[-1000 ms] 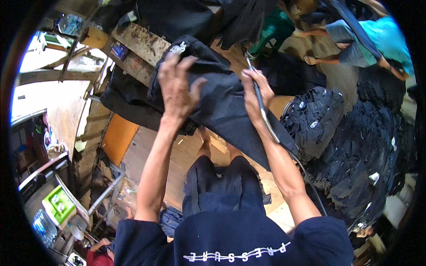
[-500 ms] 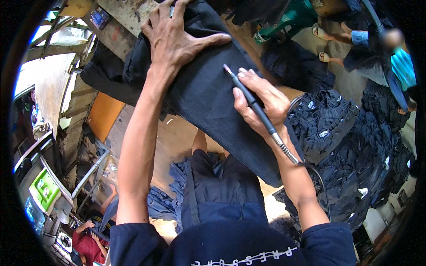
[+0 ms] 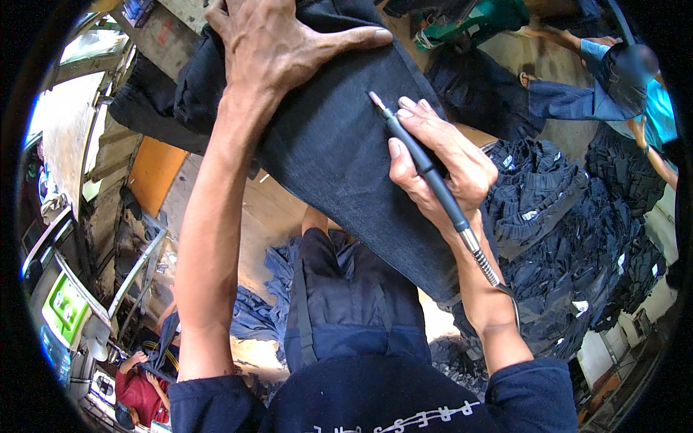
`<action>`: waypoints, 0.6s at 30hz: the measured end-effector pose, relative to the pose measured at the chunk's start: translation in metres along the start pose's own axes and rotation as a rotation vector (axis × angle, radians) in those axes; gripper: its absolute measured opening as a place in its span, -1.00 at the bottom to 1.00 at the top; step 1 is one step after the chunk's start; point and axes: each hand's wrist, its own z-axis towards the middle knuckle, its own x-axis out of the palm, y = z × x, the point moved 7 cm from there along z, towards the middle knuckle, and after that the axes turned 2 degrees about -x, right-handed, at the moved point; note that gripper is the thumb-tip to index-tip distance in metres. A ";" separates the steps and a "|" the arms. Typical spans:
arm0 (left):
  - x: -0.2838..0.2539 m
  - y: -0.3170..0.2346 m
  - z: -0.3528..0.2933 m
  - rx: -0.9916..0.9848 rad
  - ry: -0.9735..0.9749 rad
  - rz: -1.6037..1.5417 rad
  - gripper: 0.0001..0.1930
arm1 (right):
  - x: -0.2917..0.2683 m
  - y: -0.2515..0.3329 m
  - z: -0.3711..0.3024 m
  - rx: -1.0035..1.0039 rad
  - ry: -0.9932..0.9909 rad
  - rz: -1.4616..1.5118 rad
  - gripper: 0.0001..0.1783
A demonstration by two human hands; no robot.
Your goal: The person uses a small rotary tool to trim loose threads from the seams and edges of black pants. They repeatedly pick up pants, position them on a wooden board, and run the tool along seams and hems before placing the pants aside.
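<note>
Dark denim trouser leg (image 3: 339, 151) lies flat, smooth, stretched under both hands

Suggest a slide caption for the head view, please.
Left hand pins dark denim; right hand grips a pen-like tool.

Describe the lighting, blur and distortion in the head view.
Head view: daylight, blown out at the left rim; fisheye bends edges, black corners. The left hand on the dark denim and the right hand holding the pen tool are sharp; a person's face upper right is blurred.
</note>
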 end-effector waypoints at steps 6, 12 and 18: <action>0.003 0.001 0.000 0.007 0.003 -0.020 0.13 | -0.004 0.000 -0.005 -0.004 0.010 0.009 -0.69; 0.001 0.001 0.000 0.023 -0.012 -0.046 0.12 | -0.007 -0.001 -0.012 0.004 -0.013 -0.015 -0.66; 0.001 0.000 -0.001 0.033 -0.033 -0.047 0.12 | -0.013 0.001 -0.018 0.057 0.038 0.014 -0.66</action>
